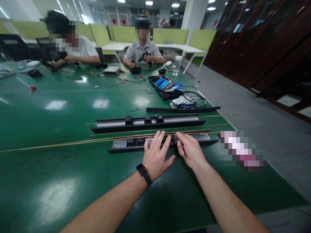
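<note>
Widely spread, left hand (156,159) over golden rods (109,139).

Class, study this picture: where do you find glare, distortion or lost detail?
Head view: pale glare patches break up the green table; head view: the tall dark cabinets lean steeply, suggesting wide-angle distortion; head view: coarse pixel blocks hide an item beyond the right hand; head view: the ceiling lights look blown out.

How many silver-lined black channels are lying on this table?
2: the nearer channel, partly hidden by the left hand and right hand, and the farther channel, lying just beyond it.
</note>
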`<state>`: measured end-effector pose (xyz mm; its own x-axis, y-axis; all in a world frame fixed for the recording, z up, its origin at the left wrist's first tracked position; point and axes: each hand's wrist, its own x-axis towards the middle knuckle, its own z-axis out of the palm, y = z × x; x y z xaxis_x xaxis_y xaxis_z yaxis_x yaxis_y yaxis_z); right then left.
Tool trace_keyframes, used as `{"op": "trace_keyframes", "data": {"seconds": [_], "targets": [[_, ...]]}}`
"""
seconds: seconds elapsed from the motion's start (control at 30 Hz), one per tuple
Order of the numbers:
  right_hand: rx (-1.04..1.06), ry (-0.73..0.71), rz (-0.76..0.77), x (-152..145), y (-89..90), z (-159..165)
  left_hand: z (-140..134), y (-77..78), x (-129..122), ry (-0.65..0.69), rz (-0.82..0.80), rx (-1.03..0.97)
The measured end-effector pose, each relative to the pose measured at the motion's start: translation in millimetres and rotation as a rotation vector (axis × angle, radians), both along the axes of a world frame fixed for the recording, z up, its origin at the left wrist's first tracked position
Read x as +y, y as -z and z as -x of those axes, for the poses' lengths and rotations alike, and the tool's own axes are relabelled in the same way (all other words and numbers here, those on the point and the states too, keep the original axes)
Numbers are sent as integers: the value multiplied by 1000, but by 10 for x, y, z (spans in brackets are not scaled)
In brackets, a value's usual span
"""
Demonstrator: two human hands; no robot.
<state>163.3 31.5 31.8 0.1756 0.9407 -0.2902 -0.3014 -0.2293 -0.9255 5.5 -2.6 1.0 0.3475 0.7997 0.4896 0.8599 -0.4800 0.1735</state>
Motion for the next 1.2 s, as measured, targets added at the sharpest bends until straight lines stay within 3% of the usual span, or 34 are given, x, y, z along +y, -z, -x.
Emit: {"op": "trace_keyframes", "data": {"seconds": [1.2], "targets": [[32,-8,-12,-2,25,-8,3,-18,-9,-1,19,6]]}}
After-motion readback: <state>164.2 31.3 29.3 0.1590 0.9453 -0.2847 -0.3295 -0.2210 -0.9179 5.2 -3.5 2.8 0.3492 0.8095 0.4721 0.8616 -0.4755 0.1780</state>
